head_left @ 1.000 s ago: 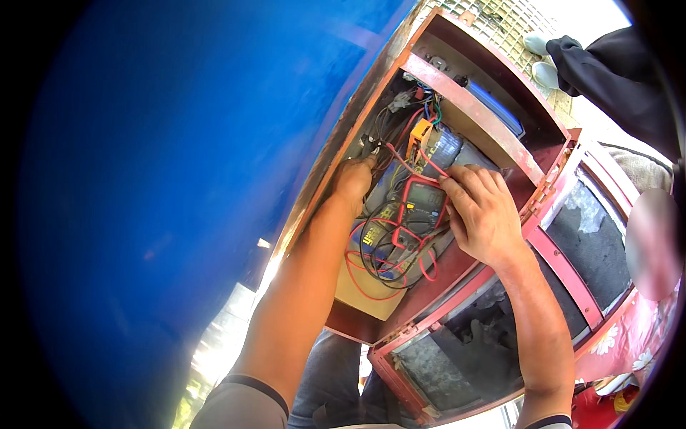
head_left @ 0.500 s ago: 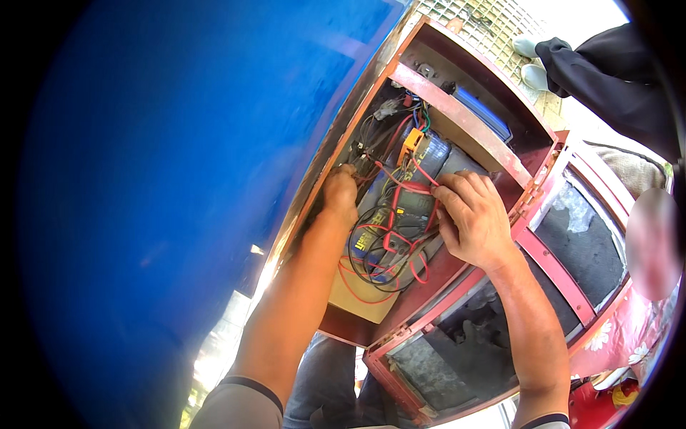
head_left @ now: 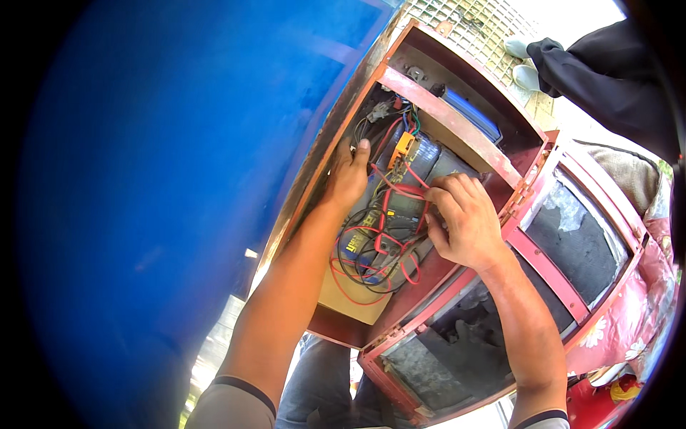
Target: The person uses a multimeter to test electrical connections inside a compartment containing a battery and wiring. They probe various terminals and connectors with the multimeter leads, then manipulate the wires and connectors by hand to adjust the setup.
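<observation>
Inside a dark red metal box [head_left: 471, 261], my left hand [head_left: 347, 179] is by the left wall among thin wires, its thumb raised and its fingers curled. What those fingers hold is hidden. My right hand [head_left: 466, 222] is closed in a pinch at the end of a thin red test lead [head_left: 416, 174], which runs toward an orange connector [head_left: 402, 146]. Between my hands lies a red-edged multimeter [head_left: 406, 205], with red and black leads [head_left: 368, 282] looped over it. Underneath are blue-wrapped battery packs [head_left: 355, 244] with yellow marks.
A red cross bar [head_left: 450, 121] spans the box, with a blue flat case [head_left: 471, 114] beyond it. The hinged lid [head_left: 547, 275] hangs open at right. A large blue panel [head_left: 200, 164] borders the left side. Another person's dark-trousered legs [head_left: 600, 86] are at the upper right.
My left hand has shifted up along the left wall, and its thumb now shows raised. My right hand keeps its pinch near the multimeter. The whole view has shifted slightly.
</observation>
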Demonstrator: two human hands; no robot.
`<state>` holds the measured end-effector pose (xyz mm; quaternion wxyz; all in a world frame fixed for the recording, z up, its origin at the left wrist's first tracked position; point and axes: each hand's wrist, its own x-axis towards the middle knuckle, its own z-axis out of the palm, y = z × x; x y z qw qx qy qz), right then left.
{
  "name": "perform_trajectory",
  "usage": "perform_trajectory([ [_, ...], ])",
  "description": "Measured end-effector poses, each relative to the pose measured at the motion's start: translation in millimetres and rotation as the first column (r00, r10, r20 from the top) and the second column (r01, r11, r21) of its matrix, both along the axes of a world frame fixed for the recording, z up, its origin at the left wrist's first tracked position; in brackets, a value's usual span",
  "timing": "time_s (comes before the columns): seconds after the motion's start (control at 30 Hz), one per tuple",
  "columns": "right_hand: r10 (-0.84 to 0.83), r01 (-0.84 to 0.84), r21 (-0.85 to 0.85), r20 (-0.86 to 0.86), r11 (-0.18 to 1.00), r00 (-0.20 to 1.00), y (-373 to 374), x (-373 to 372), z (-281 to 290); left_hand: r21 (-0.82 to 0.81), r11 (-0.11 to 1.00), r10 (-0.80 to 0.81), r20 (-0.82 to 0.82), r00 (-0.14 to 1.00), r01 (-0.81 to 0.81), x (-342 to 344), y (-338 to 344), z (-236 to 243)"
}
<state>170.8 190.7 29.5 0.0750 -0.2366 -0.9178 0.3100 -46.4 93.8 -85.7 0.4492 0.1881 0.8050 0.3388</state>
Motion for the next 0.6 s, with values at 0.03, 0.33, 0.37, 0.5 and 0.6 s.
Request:
perform_trajectory([
  [0.03,0.001,-0.001,-0.006,0.005,1.000,1.000,-0.6,-0.9,0.6,0.037,0.999,-0.016,-0.004,1.000,0.016,-2.3,5.2,-1.0],
  [0.33,-0.010,0.008,-0.020,-0.057,1.000,0.998,-2.9,-5.4,-2.0,0.114,0.990,0.073,0.083,0.994,-0.082,-11.6,16.7,-41.9],
  [0.37,-0.006,0.004,-0.027,-0.063,1.000,0.998,-4.6,-9.3,-2.5,0.218,0.963,0.150,0.048,0.988,-0.157,-10.6,3.8,-51.1],
  [0.5,-0.024,0.024,-0.002,0.002,1.000,1.000,0.1,6.3,-6.9,0.082,0.997,0.003,0.132,0.991,-0.014,3.3,-3.5,-13.1],
  [0.6,-0.020,0.020,-0.005,-0.003,1.000,1.000,-1.1,1.7,-6.0,0.198,0.968,0.092,0.285,0.954,-0.153,-3.6,-24.0,-26.2],
])
